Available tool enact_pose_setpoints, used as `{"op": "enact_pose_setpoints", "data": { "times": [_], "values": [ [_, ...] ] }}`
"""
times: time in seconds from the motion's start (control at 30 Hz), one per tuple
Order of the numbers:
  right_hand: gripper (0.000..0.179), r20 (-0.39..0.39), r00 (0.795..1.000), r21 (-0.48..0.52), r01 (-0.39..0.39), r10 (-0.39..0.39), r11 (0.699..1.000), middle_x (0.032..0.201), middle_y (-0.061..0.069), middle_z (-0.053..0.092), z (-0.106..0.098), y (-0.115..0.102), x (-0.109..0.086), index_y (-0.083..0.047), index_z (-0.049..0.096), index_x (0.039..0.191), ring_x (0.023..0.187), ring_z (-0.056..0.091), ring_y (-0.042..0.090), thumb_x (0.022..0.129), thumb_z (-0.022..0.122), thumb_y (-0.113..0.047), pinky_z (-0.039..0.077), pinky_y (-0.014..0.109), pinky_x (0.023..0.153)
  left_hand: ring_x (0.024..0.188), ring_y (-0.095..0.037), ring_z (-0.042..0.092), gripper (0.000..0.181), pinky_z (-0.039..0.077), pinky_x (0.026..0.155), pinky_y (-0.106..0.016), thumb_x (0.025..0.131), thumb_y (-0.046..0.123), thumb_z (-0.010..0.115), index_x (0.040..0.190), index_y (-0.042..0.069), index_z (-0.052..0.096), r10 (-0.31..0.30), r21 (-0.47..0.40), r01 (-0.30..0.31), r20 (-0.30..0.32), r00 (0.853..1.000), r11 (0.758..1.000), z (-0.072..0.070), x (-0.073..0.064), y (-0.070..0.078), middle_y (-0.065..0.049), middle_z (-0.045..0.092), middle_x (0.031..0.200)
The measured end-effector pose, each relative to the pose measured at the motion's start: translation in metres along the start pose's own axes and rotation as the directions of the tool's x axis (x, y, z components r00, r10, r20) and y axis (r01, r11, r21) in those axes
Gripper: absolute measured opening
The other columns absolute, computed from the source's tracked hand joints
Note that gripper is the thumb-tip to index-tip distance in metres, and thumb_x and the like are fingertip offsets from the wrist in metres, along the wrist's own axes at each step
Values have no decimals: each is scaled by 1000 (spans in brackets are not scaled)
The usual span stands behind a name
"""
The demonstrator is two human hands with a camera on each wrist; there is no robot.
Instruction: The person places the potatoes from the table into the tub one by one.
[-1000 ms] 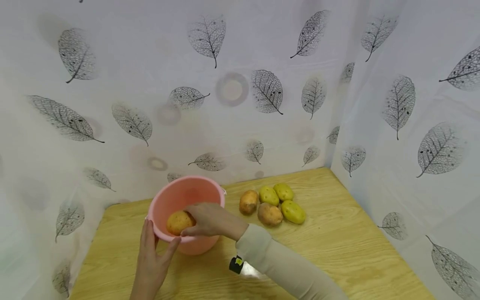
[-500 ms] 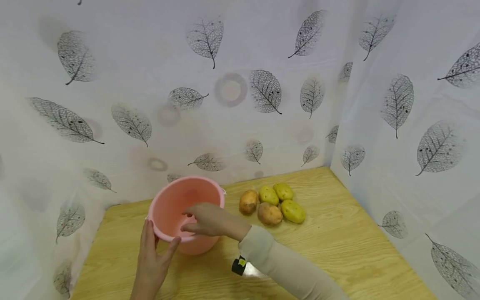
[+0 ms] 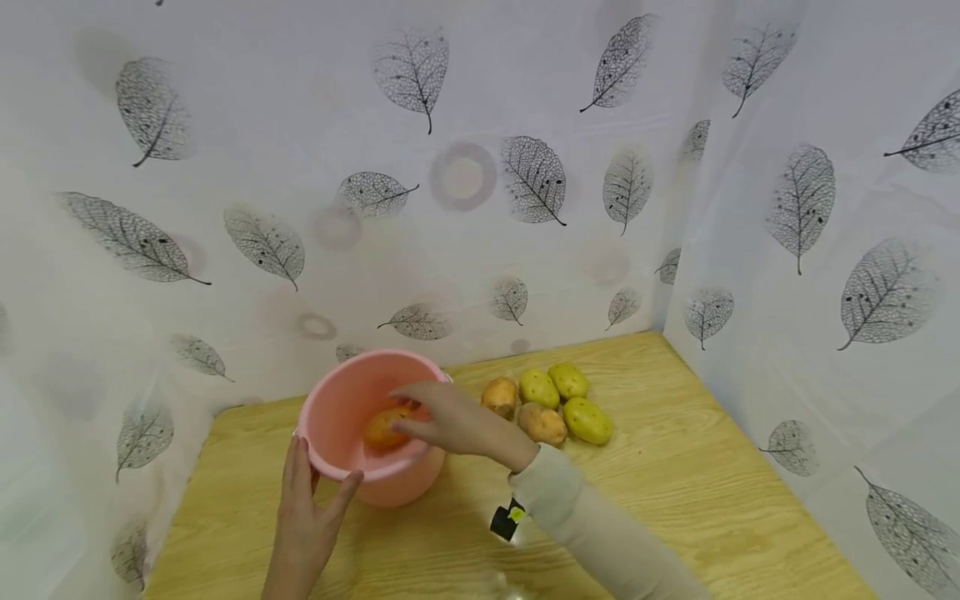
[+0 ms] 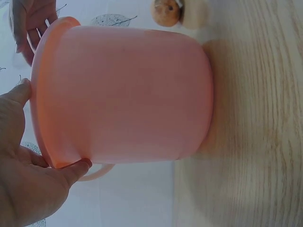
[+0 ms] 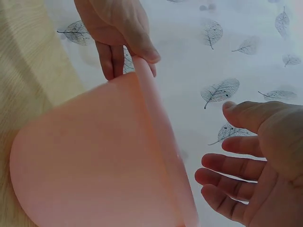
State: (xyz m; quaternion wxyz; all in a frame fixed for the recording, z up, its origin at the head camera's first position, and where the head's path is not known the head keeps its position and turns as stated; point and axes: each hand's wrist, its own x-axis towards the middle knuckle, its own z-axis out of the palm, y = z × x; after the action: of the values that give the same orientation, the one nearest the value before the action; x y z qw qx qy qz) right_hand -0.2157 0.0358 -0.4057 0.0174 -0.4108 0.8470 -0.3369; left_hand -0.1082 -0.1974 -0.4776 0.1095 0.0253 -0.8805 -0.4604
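Right hand (image 3: 450,418) is spread, empty, over the bucket (image 3: 397,488), gripped by left hand (image 3: 309,515); potato (image 3: 381,429) judged deposited inside; withdrawal advised.

I'm seeing a pink bucket (image 4: 128,94), brown and yellow-green potatoes (image 3: 539,388). Black leaf prints (image 3: 537,179) are patterning the white sheeting (image 3: 300,108).

- Setting: your screened tabletop corner; whether the room beyond is a home or a studio cannot be told.
- Enclosure: pale sheeting (image 3: 337,108) with dark leaf prints (image 3: 534,180), behind and beside your wood-grain table (image 3: 712,492).
- Domestic signs: a pink bucket (image 3: 405,490) and potatoes (image 3: 587,421) before you.
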Motion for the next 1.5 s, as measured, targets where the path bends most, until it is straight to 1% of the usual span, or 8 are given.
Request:
{"op": "enact_pose_setpoints", "data": {
  "times": [0.17, 0.33, 0.5, 0.57, 0.8, 0.97, 1.13, 1.5],
  "values": [
    [47, -13, 998, 60, -59, 60, 996, 137, 10, 65, -12, 4, -9, -7, 58, 144, 119, 63, 18, 103, 67, -28, 54, 27, 100, 149, -48, 26, 104, 29, 117, -57, 98, 32, 73, 166, 7, -1, -2, 1, 2, -7, 1000, 1000, 0, 0, -1, -19, -3, 171],
    [48, -31, 992, 80, -118, 121, 990, 137, 9, 65, -24, 10, -22, -8, 57, 146, 117, 63, 19, 105, 62, -33, 57, 32, 97, 150, -48, 25, 104, 28, 117, -56, 98, 32, 74, 166, 6, -1, -12, -4, 12, -8, 1000, 1000, 1, 0, -1, -19, -3, 171],
    [52, -70, 986, 80, -147, 153, 986, 139, 7, 64, -37, 19, -35, -10, 58, 146, 119, 61, 22, 106, 59, -42, 56, 37, 96, 150, -49, 25, 104, 28, 118, -61, 98, 33, 73, 166, 7, -1, -22, 1, 22, -7, 1000, 1000, 1, 1, -1, -18, -3, 172],
    [52, -99, 981, 75, -162, 169, 984, 139, 6, 64, -42, 22, -42, -11, 59, 146, 119, 61, 21, 105, 60, -43, 56, 36, 95, 150, -49, 24, 104, 28, 117, -63, 99, 33, 73, 166, 6, -1, -20, 7, 20, -8, 1000, 1000, 1, 1, -1, -18, -4, 172],
    [46, -201, 964, 61, -166, 175, 984, 134, 11, 67, -59, 40, -68, -4, 60, 143, 113, 64, 24, 103, 67, -25, 59, 40, 89, 148, -50, 27, 104, 31, 115, -63, 98, 30, 74, 166, 4, 0, 6, 8, -6, -15, 1000, 1000, 1, 0, -1, -21, -2, 171],
    [45, -256, 949, 37, -179, 183, 983, 129, 11, 68, -72, 50, -88, -3, 61, 141, 110, 65, 25, 102, 68, -23, 59, 43, 87, 148, -51, 27, 104, 32, 114, -63, 98, 29, 75, 165, 4, -1, 10, 8, -10, -13, 1000, 1000, 0, 0, -1, -23, -1, 171],
    [44, -292, 930, 41, -220, 222, 975, 129, 14, 68, -84, 61, -111, 0, 60, 141, 110, 65, 32, 102, 68, -17, 58, 49, 86, 149, -48, 27, 104, 31, 115, -59, 98, 30, 75, 166, 5, 0, 8, 3, -8, -15, 1000, 1000, 0, 1, -1, -21, 0, 171],
    [43, -313, 907, 3, -296, 282, 955, 125, 14, 70, -89, 84, -137, 3, 61, 139, 107, 67, 28, 101, 69, -17, 59, 37, 82, 149, -48, 28, 103, 30, 117, -55, 98, 29, 74, 166, 5, 0, 5, -9, -5, -16, 1000, 1000, 0, 1, -2, -20, 0, 171]
  ]
}}
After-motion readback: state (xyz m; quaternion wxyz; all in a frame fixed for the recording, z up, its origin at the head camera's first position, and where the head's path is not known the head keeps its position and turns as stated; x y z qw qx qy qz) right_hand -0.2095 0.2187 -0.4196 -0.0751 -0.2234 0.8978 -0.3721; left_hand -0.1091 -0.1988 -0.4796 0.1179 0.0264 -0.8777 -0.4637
